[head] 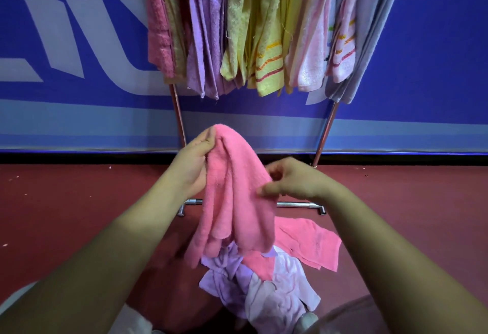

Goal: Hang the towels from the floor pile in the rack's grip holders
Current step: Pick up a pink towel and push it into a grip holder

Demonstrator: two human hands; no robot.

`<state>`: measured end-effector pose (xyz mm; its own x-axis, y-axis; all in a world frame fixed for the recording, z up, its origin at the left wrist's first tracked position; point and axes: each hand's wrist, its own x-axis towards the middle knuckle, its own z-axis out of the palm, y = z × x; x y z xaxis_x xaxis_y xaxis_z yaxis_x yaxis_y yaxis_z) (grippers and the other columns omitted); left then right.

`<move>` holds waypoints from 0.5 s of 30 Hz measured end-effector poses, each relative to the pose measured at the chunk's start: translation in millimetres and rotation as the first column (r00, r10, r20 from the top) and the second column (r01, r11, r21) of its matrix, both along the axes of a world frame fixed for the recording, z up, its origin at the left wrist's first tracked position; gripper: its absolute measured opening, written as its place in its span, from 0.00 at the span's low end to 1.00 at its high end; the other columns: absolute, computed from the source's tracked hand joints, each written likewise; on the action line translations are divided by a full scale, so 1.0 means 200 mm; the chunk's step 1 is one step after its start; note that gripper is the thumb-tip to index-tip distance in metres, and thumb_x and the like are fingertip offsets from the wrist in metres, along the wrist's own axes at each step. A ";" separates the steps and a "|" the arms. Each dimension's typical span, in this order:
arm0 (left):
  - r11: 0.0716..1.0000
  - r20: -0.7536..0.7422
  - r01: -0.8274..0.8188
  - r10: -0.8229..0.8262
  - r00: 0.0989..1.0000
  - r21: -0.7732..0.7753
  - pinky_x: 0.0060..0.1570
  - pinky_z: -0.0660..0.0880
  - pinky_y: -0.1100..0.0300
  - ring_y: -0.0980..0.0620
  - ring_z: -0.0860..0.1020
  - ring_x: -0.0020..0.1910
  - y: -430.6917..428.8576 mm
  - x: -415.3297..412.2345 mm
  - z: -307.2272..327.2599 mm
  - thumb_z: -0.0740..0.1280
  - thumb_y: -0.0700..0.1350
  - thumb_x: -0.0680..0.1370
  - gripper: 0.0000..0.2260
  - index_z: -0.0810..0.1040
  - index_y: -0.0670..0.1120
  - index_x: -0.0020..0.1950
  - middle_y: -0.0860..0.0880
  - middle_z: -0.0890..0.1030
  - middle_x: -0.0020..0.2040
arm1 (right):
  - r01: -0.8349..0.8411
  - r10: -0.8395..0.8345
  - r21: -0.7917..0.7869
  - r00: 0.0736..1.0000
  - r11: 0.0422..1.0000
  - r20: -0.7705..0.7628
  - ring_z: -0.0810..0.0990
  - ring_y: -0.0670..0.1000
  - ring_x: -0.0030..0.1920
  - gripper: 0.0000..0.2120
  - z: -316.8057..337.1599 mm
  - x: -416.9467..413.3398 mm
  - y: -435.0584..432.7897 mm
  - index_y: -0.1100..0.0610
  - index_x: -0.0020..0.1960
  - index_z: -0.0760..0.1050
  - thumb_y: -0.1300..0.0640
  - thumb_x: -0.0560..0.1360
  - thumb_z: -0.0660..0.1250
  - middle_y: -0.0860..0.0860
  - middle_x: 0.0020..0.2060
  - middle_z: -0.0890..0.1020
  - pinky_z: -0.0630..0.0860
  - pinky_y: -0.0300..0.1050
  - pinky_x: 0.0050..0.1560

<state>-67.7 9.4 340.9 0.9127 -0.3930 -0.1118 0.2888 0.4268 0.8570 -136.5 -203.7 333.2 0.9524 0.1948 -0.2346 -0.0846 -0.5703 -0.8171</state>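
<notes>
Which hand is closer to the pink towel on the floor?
Right. The right hand is above the pink floor towel; the left hand is higher and farther left, gripping the top of the held pink towel.

1. The rack [326, 127] is cut off by the top edge: its upper rail and grip holders lie out of view, as do the tops of the hanging towels [266, 43].
2. The pink towel [235, 188] hides the middle of the base bar [298, 204] and the upper part of the floor pile [264, 288] (how many towels lie there cannot be told).
3. Most fingers of the left hand [191, 167] are behind that towel.
4. The right hand [293, 180] is blurred; whether it pinches the towel's edge is unclear.
</notes>
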 end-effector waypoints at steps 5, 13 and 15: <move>0.998 -0.117 0.028 -0.035 0.993 -0.061 0.61 0.76 0.50 0.46 0.82 0.53 0.08 0.03 0.05 0.63 0.45 0.79 0.10 0.82 0.42 0.53 0.43 0.83 0.49 | 0.235 -0.237 0.358 0.971 0.904 -0.040 0.80 0.48 0.41 0.07 0.03 0.00 0.02 0.63 0.49 0.82 0.59 0.78 0.70 0.52 0.40 0.84 0.78 0.49 0.49; 0.945 -0.286 0.308 -0.268 0.920 0.105 0.39 0.73 0.54 0.46 0.79 0.36 0.09 0.01 -0.04 0.67 0.64 0.73 0.24 0.76 0.42 0.40 0.42 0.80 0.39 | 0.213 -0.334 0.519 0.931 0.828 0.150 0.79 0.47 0.40 0.04 0.13 -0.02 0.07 0.58 0.44 0.81 0.62 0.77 0.70 0.51 0.37 0.83 0.76 0.41 0.43; 0.922 -0.338 0.374 -0.321 0.885 0.103 0.51 0.77 0.49 0.43 0.83 0.48 0.06 -0.02 -0.04 0.64 0.64 0.75 0.30 0.80 0.36 0.57 0.38 0.83 0.53 | 0.182 -0.296 0.491 0.941 0.852 0.165 0.81 0.48 0.42 0.03 0.12 -0.02 0.07 0.59 0.45 0.82 0.63 0.76 0.70 0.52 0.40 0.85 0.78 0.44 0.47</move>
<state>-72.6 21.4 333.8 0.6295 -0.6311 -0.4533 0.6535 0.1144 0.7483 -139.7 -189.1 356.7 0.9985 -0.0148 0.0526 0.0507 -0.1077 -0.9929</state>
